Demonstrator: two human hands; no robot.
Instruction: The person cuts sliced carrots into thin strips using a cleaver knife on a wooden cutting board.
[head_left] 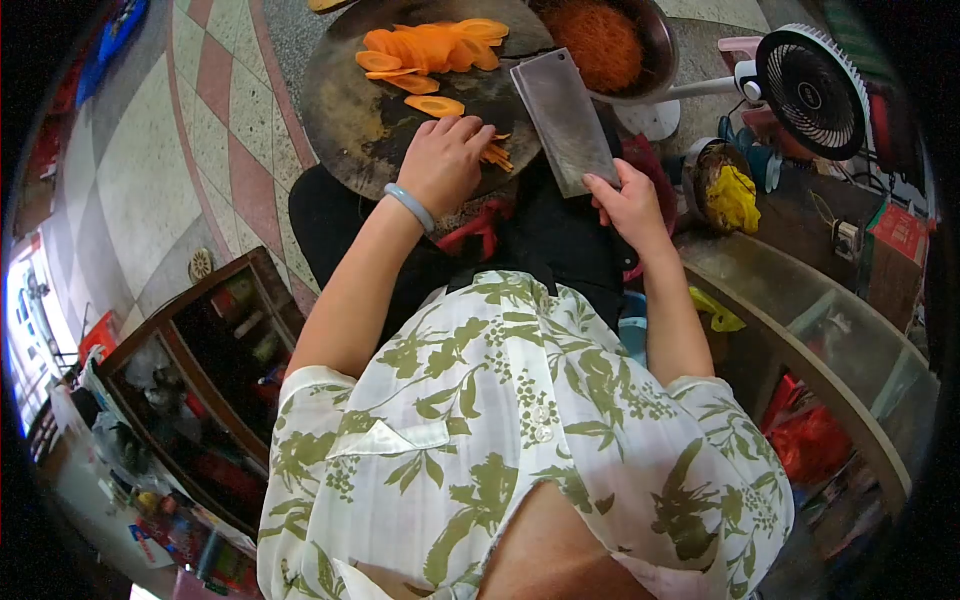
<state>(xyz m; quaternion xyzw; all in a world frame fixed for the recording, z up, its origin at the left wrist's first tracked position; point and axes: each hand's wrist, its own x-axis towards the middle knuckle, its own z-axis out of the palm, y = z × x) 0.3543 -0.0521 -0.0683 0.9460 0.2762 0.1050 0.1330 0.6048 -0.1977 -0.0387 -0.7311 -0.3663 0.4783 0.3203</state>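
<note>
Our left hand (446, 165) is on the round board (350, 130), with its fingers bent down beside the thin carrot sticks (500, 155). We can't tell if it is gripping any of them. Our right hand (630, 205) is closed around the handle end of the big, flat knife (570, 120). The blade is to the right of the sticks, apart from our left hand.

The orange carrot slices (425, 50) lie in a pile at the far side of the board, and one loose slice (435, 105) sits just in front of our left fingers. Thin carrot shreds (595, 45) fill the bowl (668, 60) beside the board.

To do this well, we should tuck our left fingertips in and keep our thumb back from the blade. We should hold the knife tight and go slow. A slice lying flat won't roll, but wet carrot can slip.
</note>
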